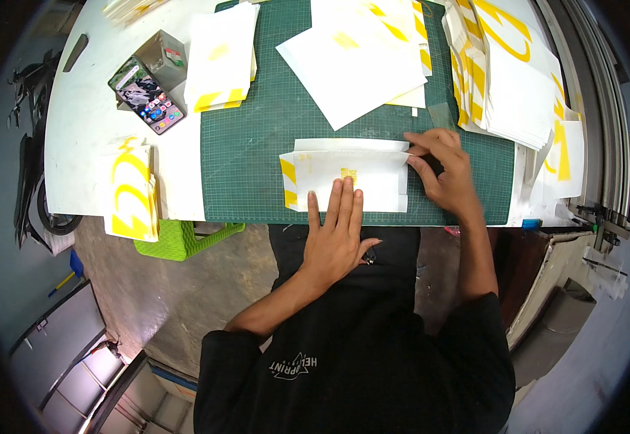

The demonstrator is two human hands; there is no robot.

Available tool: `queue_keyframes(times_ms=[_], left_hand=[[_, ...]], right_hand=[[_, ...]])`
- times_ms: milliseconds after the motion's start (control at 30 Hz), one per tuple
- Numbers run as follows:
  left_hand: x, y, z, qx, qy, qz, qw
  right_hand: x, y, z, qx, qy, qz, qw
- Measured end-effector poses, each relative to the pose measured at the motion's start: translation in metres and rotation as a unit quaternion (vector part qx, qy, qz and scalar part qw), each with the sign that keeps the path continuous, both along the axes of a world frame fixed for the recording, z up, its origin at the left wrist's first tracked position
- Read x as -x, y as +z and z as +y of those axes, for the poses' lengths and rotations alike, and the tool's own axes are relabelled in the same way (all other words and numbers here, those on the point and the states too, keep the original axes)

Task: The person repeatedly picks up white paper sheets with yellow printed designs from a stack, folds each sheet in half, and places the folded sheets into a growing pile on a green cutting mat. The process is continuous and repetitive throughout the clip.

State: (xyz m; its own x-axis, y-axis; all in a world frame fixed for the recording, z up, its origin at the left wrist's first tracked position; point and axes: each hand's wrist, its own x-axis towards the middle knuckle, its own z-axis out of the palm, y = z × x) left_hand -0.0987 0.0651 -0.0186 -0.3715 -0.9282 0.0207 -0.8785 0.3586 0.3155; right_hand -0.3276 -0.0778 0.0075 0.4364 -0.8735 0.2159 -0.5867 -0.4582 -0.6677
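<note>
A white folded paper piece [380, 184], perhaps an envelope or sleeve, lies on the green cutting mat [250, 195] close to the table's front edge. It has a yellow striped flap at its left end and a small yellow print in the middle. A narrow strip of it shows beyond the fold along its far side. My left hand [335, 235] rests on its front middle part, fingers stretched flat and the thumb spread aside. At the far right corner, my right hand [441, 170] pinches the paper's edge between thumb and fingers.
Large white and yellow sheets [358, 72] lie farther back on the mat. More stacks stand at the back left [221, 58], at the right [510, 79] and at the left front edge [130, 192]. A lit phone [146, 95] leans on a grey block [163, 58]. Below is a green stool [167, 242].
</note>
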Motion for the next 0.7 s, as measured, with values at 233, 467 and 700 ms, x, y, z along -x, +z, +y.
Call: queue_keyframes(times_ms=[233, 467, 700], left_hand=[[-0.001, 0.001, 0.001, -0.002, -0.002, 0.0, 1.0], [-0.002, 0.003, 0.001, 0.002, 0.001, -0.011, 1.0], [-0.001, 0.002, 0.0, 0.001, 0.006, -0.007, 1.0]], right_hand=[[-0.014, 0.025, -0.001, 0.044, -0.064, -0.011, 0.997], [-0.068, 0.053, 0.023, 0.172, -0.014, 0.065, 0.983], [-0.085, 0.002, 0.0, 0.237, -0.034, 0.162, 0.957]])
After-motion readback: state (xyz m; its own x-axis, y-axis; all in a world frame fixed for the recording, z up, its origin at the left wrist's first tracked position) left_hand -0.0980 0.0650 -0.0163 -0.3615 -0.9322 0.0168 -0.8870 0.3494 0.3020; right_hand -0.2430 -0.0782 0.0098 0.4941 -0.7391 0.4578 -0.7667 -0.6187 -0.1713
